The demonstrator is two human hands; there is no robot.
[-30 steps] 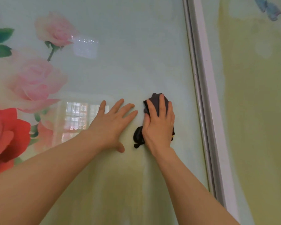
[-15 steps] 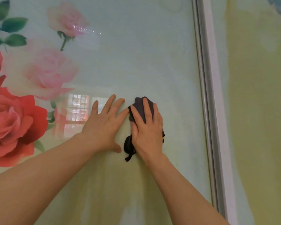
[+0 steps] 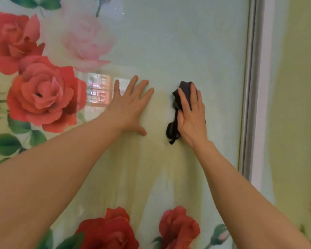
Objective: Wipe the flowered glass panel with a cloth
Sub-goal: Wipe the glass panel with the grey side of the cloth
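- Right hand (image 3: pixel 191 115) presses the dark cloth (image 3: pixel 176 112) flat-fingered against the glass panel (image 3: pixel 187 42); keep even pressure, overlapping strokes.
- Left hand (image 3: pixel 129 106), fingers spread beside it, braces the panel.

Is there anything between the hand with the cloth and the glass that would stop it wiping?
Nothing visible does. The right hand presses the dark cloth flat against the flowered glass panel. The left hand rests on the glass to its left, apart from the cloth, and the frame lies further right.
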